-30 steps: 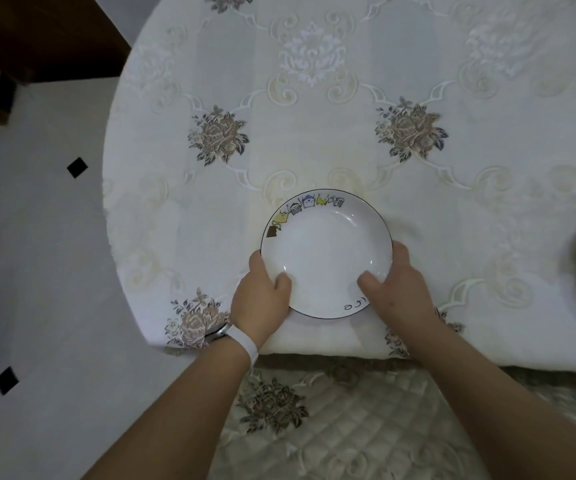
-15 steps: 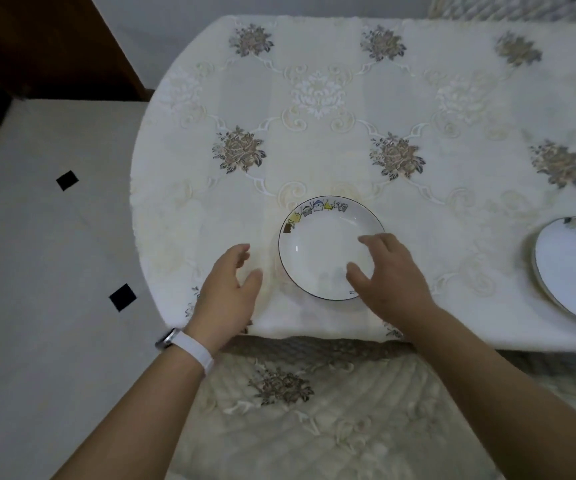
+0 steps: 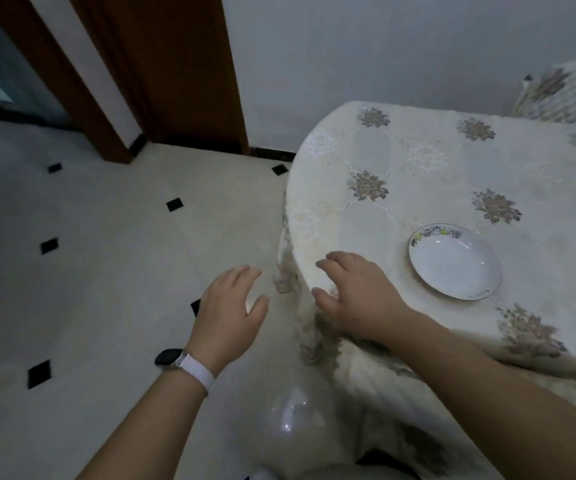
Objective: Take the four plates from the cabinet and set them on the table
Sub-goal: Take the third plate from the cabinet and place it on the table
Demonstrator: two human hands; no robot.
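Note:
A white plate (image 3: 455,261) with small coloured pictures along its far rim rests on the table (image 3: 418,161), near the front edge. The table wears a cream cloth with flower patterns. My right hand (image 3: 352,292) hovers over the table's left corner, well left of the plate, fingers spread and holding nothing. My left hand (image 3: 231,313), with a white watch strap at the wrist, is out over the floor beside the table, also open and holding nothing. No cabinet shows in this view.
Pale floor tiles (image 3: 106,258) with small black diamonds fill the left. A brown wooden door frame (image 3: 175,74) stands at the back left against a grey wall. A chair (image 3: 566,91) with a patterned cover is behind the table at the far right.
Both hands let go of the plate and drew away to the left. The view swung left, so the plate now lies at the right and the second plate is out of sight.

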